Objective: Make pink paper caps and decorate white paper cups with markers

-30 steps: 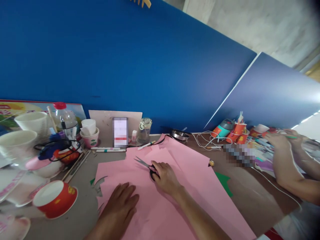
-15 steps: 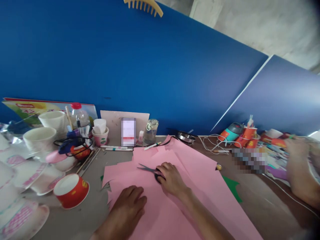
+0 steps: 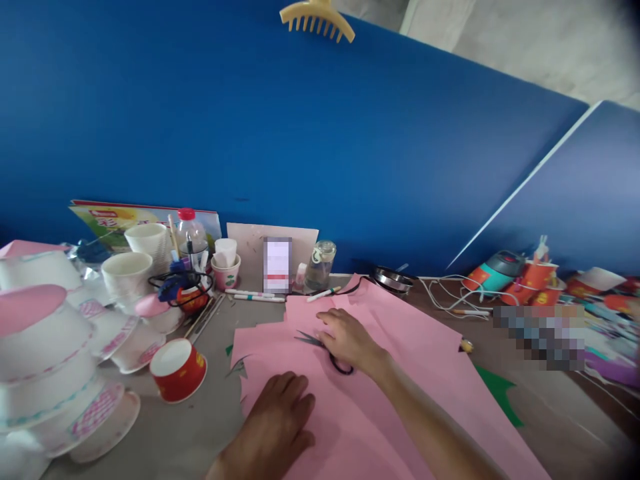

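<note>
A: Where do you have the scissors (image 3: pixel 309 339)?

B: Flat on the pink paper (image 3: pixel 425 347), beneath your right hand (image 3: pixel 347 339). The blades point to your left, slightly parted, and a black handle loop shows below your palm.

A: Are you gripping them?

B: Your right fingers bend over the handle side, one of them reaching forward, but I cannot tell whether they pinch it.

A: And your left hand (image 3: pixel 280 420)?

B: Palm down on the same paper, fingers a little spread and slightly bent, nearer to you than the scissors and apart from them.

A: What's around you on the bench (image 3: pixel 550 410)?

B: A red paper bowl (image 3: pixel 193 377) sits left of the paper, apart from it. Past the far edge, a phone (image 3: pixel 277 263) stands upright with a glass jar (image 3: pixel 319 270) near it, to its right. A green scrap (image 3: pixel 503 395) lies by the paper's right edge.
</note>
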`<control>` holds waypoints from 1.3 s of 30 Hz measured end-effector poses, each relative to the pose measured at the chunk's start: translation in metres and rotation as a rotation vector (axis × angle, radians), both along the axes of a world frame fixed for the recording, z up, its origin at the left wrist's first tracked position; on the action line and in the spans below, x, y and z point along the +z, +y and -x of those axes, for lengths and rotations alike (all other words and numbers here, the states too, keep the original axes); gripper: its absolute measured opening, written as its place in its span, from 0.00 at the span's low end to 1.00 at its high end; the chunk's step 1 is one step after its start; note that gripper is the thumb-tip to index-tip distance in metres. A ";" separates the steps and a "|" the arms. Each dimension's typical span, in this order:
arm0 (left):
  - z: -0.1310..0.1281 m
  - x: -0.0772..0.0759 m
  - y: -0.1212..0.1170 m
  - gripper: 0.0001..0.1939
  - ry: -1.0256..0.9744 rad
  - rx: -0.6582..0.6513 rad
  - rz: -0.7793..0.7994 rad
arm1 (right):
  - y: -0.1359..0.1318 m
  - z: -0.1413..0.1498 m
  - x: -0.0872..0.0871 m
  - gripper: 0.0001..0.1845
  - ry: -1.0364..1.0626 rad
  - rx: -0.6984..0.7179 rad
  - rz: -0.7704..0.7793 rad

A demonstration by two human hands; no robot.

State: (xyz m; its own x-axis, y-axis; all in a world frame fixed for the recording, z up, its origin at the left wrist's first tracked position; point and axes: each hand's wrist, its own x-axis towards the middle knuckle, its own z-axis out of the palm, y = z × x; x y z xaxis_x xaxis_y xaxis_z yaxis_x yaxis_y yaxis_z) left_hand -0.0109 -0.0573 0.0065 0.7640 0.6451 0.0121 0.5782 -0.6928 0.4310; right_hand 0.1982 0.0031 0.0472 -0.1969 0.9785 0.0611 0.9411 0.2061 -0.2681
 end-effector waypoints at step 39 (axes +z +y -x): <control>-0.003 -0.006 0.000 0.22 0.100 0.030 0.015 | 0.015 0.070 -0.035 0.11 -0.015 0.362 0.047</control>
State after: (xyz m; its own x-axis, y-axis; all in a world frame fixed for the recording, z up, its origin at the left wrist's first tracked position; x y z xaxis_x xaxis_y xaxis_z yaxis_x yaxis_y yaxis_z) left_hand -0.0076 -0.0571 0.0007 0.7413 0.6672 -0.0730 0.6392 -0.6685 0.3801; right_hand 0.1278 0.0178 0.0118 -0.5317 0.8468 0.0126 0.8131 0.5146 -0.2721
